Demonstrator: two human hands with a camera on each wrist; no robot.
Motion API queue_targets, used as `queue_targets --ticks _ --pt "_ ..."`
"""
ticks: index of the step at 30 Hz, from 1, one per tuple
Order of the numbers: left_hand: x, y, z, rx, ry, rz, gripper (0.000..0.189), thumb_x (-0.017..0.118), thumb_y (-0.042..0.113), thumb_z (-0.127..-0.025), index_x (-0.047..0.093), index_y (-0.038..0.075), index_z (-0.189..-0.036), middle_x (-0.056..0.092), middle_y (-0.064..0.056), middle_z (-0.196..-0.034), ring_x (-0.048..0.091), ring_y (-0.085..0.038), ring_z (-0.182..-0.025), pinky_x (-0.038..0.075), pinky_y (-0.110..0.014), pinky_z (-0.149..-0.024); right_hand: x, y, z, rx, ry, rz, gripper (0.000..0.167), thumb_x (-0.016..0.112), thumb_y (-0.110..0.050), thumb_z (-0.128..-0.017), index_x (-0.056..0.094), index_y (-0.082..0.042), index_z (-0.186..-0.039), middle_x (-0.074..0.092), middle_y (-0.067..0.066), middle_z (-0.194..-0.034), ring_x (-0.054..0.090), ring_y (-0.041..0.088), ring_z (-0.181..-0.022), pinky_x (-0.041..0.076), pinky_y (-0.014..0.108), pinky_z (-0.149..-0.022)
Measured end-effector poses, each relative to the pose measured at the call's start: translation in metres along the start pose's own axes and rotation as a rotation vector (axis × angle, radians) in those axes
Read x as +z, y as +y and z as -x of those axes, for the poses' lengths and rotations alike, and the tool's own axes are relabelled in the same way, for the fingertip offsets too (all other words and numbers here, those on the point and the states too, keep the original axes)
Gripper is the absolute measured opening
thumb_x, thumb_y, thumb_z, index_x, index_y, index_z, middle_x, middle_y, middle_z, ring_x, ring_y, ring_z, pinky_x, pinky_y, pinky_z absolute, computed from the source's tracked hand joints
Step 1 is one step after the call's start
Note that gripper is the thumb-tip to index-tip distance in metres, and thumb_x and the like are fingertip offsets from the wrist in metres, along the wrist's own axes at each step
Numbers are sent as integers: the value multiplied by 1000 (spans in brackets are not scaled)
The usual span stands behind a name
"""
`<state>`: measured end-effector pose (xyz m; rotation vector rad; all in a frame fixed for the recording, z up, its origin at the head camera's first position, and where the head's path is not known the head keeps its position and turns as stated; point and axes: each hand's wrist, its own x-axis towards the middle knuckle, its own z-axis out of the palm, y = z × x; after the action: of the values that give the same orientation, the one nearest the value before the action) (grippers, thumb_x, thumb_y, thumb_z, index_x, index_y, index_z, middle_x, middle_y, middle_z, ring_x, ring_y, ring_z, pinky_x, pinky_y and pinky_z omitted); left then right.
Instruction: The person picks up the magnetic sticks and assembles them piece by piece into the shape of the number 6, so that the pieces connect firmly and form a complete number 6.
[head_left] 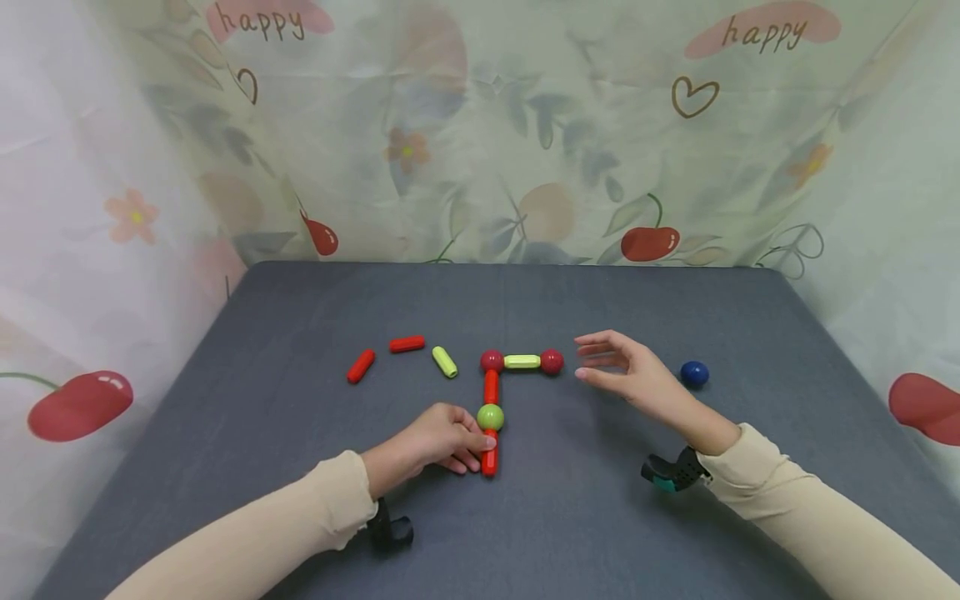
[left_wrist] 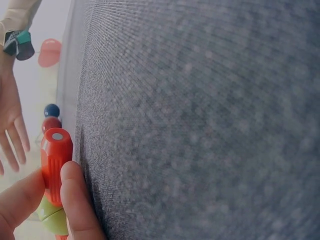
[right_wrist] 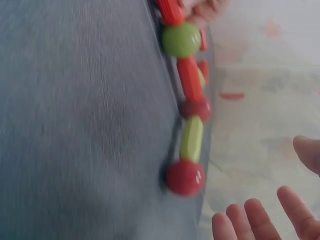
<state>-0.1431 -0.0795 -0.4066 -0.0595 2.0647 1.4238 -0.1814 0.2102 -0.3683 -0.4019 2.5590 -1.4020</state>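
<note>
My left hand (head_left: 450, 437) pinches the near red rod (left_wrist: 57, 167) between thumb and finger; its free end shows a small silver disc. That rod meets a green ball (head_left: 491, 417), from which another red rod (head_left: 491, 387) runs to a red ball (head_left: 492, 361). A yellow-green rod (head_left: 522, 362) joins this ball to a second red ball (right_wrist: 185, 178) on the right, so the pieces form an angled chain on the table. My right hand (head_left: 633, 375) hovers just right of the second red ball, fingers spread, holding nothing.
Left of the chain lie two loose red rods (head_left: 362, 367) (head_left: 407, 343) and a loose yellow-green rod (head_left: 445, 362). A blue ball (head_left: 694, 374) sits beyond the right wrist. The dark grey table (head_left: 315, 292) ends at a patterned curtain (head_left: 480, 167) at the back and sides.
</note>
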Motion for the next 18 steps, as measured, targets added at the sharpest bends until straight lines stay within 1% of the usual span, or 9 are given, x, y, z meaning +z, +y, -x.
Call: queue_targets --ticks 7,13,15,18 --pt "0 0 1 9 10 -6 18 74 17 -85 63 3 -89 68 -5 -73 63 -11 -59 54 -26 -56 -23 8 11 29 71 36 53 67 -33 -92 48 -10 -136 50 16 -139 51 34 -126 46 52 -98" --pt "-1 0 2 11 10 -8 19 75 17 -85 63 3 -90 68 -5 -74 63 -12 -60 54 -26 -57 -34 22 19 52 99 69 54 65 -34 -93 47 -11 -137 49 15 -141 49 34 -129 45 51 -98" --pt "-1 0 1 9 7 -4 19 75 17 -85 63 3 -89 68 -5 -74 63 -12 -60 54 -26 -57 -36 27 22 60 104 83 54 65 -35 -93 47 -10 -138 49 16 -141 50 33 -128 47 45 -95" --pt "0 -1 0 12 5 -1 19 75 17 -85 62 3 -89 68 -5 -74 63 -12 -60 54 -26 -57 -36 36 27 58 111 93 54 64 -34 -93 48 -8 -138 50 16 -140 52 33 -126 49 28 -89"
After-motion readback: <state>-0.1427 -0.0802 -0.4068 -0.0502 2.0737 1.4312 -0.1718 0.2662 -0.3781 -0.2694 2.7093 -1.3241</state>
